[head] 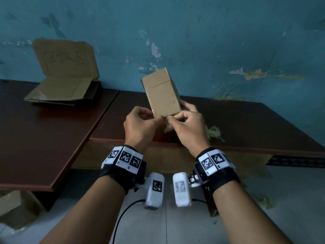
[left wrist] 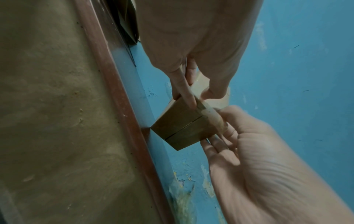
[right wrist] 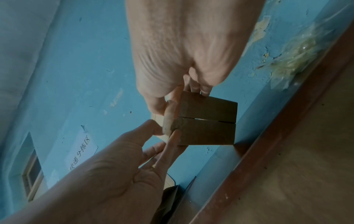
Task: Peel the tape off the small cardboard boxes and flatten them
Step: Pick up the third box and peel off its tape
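Fingers (head: 159,118) of both hands curled tight on the small cardboard box (head: 162,93), left hand (head: 140,127) steadying, right hand (head: 189,128) pinching the tape (left wrist: 210,112) end, likely to peel it.

We are looking at what seems to be a plain back room or parcel-sorting space rather than a home. A blue wall (head: 211,41) is showing peeling, patchy paint. Dark wooden boards are serving as the surface (head: 246,124), and flattened cardboard (head: 65,92) is piling up at its far left. A paper notice (right wrist: 81,153) with handwritten Chinese characters is hanging on the wall.
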`<act>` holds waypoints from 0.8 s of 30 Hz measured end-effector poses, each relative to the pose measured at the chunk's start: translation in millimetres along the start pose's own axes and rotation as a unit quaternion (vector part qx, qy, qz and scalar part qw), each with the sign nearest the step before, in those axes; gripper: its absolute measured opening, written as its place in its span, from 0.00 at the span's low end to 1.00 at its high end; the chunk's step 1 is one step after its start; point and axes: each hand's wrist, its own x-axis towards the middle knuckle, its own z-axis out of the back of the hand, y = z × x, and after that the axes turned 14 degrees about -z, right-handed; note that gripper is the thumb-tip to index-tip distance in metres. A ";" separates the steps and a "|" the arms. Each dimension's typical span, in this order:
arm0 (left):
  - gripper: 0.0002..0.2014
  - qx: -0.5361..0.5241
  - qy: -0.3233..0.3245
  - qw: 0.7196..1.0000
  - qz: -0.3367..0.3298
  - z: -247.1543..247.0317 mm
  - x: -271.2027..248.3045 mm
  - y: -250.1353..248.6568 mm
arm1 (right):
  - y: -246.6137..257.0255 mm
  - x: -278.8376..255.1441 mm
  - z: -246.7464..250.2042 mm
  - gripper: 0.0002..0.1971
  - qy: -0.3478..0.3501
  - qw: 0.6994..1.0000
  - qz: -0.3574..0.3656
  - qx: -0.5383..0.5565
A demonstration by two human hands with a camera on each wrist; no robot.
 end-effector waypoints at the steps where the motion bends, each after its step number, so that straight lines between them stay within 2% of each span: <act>1: 0.15 0.003 -0.001 1.000 0.000 -0.3 -0.1 -0.3 | 1.0 -1.3 0.1 0.12 0.001 1.000 0.002 -0.006; 8: 0.11 -0.002 -0.014 1.000 -0.005 0.3 0.0 1.4 | 1.7 -3.9 -5.2 0.12 -0.010 0.999 0.015 -0.042; 12: 0.07 -0.073 -0.009 0.997 0.018 -0.5 3.5 1.4 | 1.0 -2.7 -7.5 0.12 -0.025 0.999 0.021 -0.043; 15: 0.14 -0.117 -0.010 0.992 0.033 -1.5 3.9 0.3 | 1.3 -2.6 -5.3 0.13 -0.025 0.999 0.019 -0.043; 18: 0.16 -0.097 -0.003 0.995 0.007 -1.5 2.5 1.4 | 1.7 -3.6 -3.1 0.13 -0.026 0.999 0.012 -0.031; 21: 0.10 -0.089 0.009 0.996 -0.001 0.4 4.0 2.3 | -0.5 -4.4 -3.4 0.14 -0.041 0.999 0.012 -0.006; 24: 0.06 -0.042 0.011 0.999 -0.032 1.5 4.7 2.8 | -4.0 -3.8 -3.3 0.22 -0.052 0.998 0.003 0.023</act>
